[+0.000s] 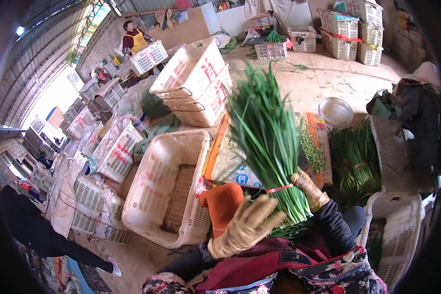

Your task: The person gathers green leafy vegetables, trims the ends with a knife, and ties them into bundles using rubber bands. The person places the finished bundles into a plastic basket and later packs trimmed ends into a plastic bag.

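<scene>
A leafy bunch of green chives (264, 132), bound by a red band (279, 188), stands tilted in front of me with its tips away. My right hand (309, 188), in a tan glove, grips the bunch from the right near the band. Fingers spread, my gloved left hand (244, 226) is beside the pale stem ends; whether it touches them I cannot tell. Behind that hand is an orange cloth-like item (223, 205). More loose green stalks (286, 231) lie at my lap, partly hidden. A printed woven sack (224, 165) is spread under the bunch.
To my left sits a white plastic crate (198, 217); stacked crates (191, 93) rise beyond it. Banded bunches (358, 165) lie at right, near a metal bowl (335, 112) and another crate (393, 235). A person (134, 38) carries a crate; someone in dark clothes (47, 235) is at left.
</scene>
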The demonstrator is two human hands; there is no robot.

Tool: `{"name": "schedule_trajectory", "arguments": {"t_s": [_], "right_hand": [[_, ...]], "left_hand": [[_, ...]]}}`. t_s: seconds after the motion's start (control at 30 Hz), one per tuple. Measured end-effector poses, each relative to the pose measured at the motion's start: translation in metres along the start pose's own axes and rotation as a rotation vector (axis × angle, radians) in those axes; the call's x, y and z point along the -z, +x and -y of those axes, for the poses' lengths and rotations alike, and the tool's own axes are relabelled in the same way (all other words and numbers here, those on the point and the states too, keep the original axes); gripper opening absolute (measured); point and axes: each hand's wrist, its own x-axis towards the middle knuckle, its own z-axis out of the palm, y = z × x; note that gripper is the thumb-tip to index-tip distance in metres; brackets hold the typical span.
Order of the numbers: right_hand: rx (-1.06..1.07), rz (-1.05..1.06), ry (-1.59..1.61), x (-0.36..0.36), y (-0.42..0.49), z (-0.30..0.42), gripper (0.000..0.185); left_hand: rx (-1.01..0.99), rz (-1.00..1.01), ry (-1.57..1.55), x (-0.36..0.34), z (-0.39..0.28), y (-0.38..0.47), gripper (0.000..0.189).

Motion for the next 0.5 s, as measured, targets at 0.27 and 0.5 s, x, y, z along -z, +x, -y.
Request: {"name": "schedule_trajectory", "arguments": {"t_s": [0.27, 0.5], "right_hand": [[-0.159, -0.231, 0.102, 0.001, -0.018, -0.05, 0.069], [-0.264, -0.111, -0.104, 0.001, -0.034, -0.056, 0.082]], "left_hand": [[1.067, -0.171, -2.102, -0.1, 0.039, -0.045, 0.068], [1.225, -0.383, -2.133, -0.106, 0.034, -0.02, 0.077]]}}
